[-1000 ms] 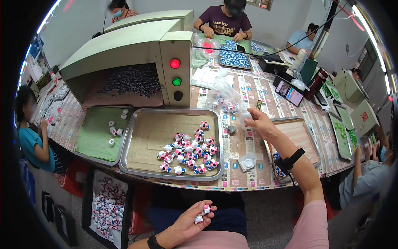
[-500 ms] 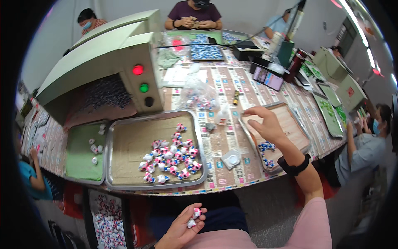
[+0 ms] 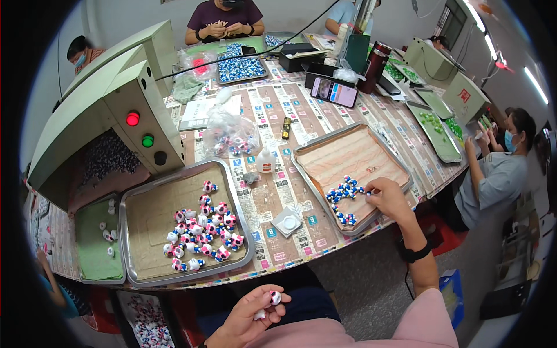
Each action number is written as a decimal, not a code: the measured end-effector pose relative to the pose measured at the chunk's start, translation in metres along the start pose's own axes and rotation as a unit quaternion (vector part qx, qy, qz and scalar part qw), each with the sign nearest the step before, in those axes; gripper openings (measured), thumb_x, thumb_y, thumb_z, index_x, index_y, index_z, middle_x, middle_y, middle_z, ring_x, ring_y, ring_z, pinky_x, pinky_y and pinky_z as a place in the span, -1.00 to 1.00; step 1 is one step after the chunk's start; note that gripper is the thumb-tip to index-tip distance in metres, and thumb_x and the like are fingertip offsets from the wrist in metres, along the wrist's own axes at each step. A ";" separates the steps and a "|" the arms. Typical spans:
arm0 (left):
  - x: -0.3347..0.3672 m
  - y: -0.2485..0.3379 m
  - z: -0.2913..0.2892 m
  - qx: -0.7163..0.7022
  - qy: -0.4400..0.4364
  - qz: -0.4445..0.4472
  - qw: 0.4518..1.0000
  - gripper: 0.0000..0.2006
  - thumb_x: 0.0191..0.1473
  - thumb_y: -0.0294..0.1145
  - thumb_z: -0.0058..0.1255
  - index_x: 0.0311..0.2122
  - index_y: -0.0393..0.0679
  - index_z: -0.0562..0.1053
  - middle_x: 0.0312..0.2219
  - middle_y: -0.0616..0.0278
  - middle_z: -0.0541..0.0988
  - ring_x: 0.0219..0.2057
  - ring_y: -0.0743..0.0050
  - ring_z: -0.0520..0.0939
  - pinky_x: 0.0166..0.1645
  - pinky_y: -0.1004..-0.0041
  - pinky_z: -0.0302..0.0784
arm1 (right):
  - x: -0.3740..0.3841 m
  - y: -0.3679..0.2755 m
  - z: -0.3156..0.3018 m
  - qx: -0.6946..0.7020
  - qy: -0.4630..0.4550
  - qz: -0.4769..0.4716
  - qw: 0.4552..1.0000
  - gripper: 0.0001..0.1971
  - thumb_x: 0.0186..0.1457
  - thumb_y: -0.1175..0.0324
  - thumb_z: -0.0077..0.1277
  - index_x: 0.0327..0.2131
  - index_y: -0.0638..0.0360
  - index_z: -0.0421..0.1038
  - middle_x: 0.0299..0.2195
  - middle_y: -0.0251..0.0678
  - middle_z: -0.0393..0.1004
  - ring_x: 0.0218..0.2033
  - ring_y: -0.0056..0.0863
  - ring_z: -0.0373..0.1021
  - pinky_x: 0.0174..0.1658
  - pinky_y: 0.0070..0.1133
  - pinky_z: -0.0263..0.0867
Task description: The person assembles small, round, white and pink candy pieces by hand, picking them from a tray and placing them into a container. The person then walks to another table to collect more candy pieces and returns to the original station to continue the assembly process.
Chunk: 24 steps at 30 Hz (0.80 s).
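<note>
Low in front of my body, my left hand [image 3: 239, 318] is curled around small toy heads; a white and pink toy head [image 3: 275, 298] shows at its fingertips, with another white toy head [image 3: 259, 315] lower in the palm. Over the right tray [image 3: 342, 152], my right hand [image 3: 390, 200] has thumb and fingertips pinched on a small blue and white toy piece [image 3: 368, 193]. Several blue and white toy pieces [image 3: 338, 195] lie beside those fingers on the tray's pale lining. To the left, a larger metal tray [image 3: 148, 223] holds many pink, white and blue figurines [image 3: 203, 229].
A cream machine [image 3: 107, 110] with red and green lights stands at left, behind a green-lined tray [image 3: 96, 258]. Between the trays are a white squeeze bottle [image 3: 266, 160], a small white square dish [image 3: 287, 221] and a bagged pile [image 3: 232, 139]. A phone [image 3: 335, 93] stands behind. Co-workers sit around.
My right hand has come down from above the right tray, and its spread fingers are now pinched at the blue and white pieces. The view has turned right. My left hand keeps its hold.
</note>
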State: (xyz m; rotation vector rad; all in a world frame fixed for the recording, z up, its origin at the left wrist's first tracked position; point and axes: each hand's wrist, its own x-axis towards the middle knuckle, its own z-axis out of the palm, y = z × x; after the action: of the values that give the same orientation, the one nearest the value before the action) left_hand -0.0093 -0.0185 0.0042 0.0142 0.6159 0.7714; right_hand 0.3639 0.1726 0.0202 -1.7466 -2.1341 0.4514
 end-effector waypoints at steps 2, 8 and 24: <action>0.003 0.002 0.005 -0.018 -0.027 -0.003 0.999 -0.73 0.18 -0.39 -0.13 -0.05 -0.28 0.34 -0.19 0.00 0.51 -0.32 0.38 0.57 -0.32 0.52 0.53 | -0.002 0.002 0.002 0.029 0.010 0.005 1.000 -0.82 -0.16 0.48 0.11 -0.38 0.27 0.49 -0.44 -0.15 0.46 -0.39 -0.31 0.41 -0.27 -0.48 0.32; 0.007 0.001 0.016 -0.007 0.037 0.016 0.999 -0.73 0.17 -0.40 -0.10 -0.04 -0.26 0.36 -0.18 0.05 0.50 -0.29 0.39 0.55 -0.29 0.50 0.52 | -0.013 -0.017 0.000 0.336 0.000 0.102 0.936 -0.81 0.03 0.47 0.02 -0.25 0.31 0.48 -0.33 -0.29 0.51 -0.34 -0.56 0.44 -0.31 -0.64 0.35; 0.013 0.006 0.010 -0.064 0.018 0.082 0.994 -0.71 0.16 -0.41 -0.07 0.00 -0.14 0.33 -0.16 0.17 0.48 -0.21 0.48 0.54 -0.19 0.57 0.53 | -0.046 -0.124 0.053 0.507 -0.167 0.075 0.842 -0.76 0.02 0.59 0.05 -0.17 0.34 0.46 -0.26 -0.35 0.45 -0.31 -0.67 0.40 -0.24 -0.73 0.34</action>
State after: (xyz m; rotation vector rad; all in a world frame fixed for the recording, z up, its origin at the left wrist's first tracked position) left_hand -0.0009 -0.0040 0.0068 -0.0675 0.6028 0.9700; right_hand 0.2400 0.1024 0.0257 -1.2121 -1.4071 1.6587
